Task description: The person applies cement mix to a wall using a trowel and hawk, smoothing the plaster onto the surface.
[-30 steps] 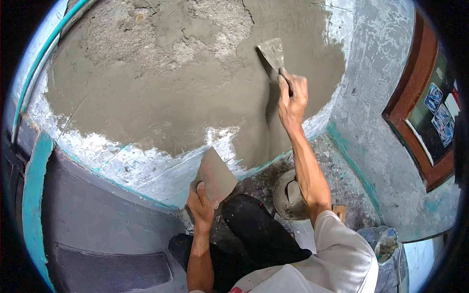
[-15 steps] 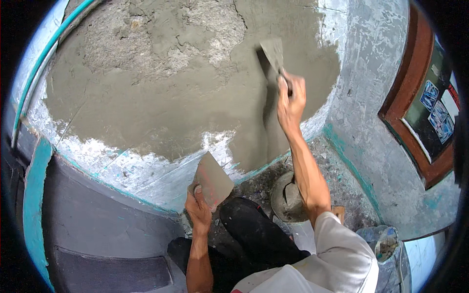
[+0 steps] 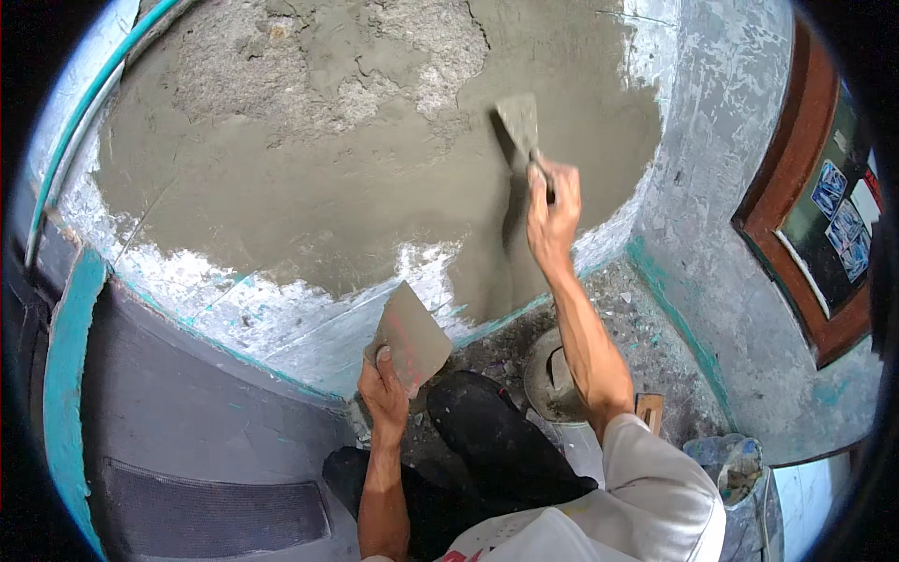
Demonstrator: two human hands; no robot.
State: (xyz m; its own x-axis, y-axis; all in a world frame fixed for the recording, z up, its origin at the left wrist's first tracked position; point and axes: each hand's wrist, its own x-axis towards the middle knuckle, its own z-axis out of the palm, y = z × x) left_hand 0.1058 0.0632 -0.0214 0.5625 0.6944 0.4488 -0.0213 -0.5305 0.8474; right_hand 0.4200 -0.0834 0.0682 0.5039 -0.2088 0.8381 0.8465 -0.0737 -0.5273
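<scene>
Found putty knife (image 3: 521, 129) before grey plaster (image 3: 281, 192), right hand (image 3: 554, 211) wrapped tightly round it; flat plate (image 3: 414, 337) clamped in left hand (image 3: 384, 386). Judged knife light, thin, springy; advised holding narrow end.

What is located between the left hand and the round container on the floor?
In the head view, from left hand to round container: a corner of the flat plate, the trousered knee, then some littered floor.
</scene>
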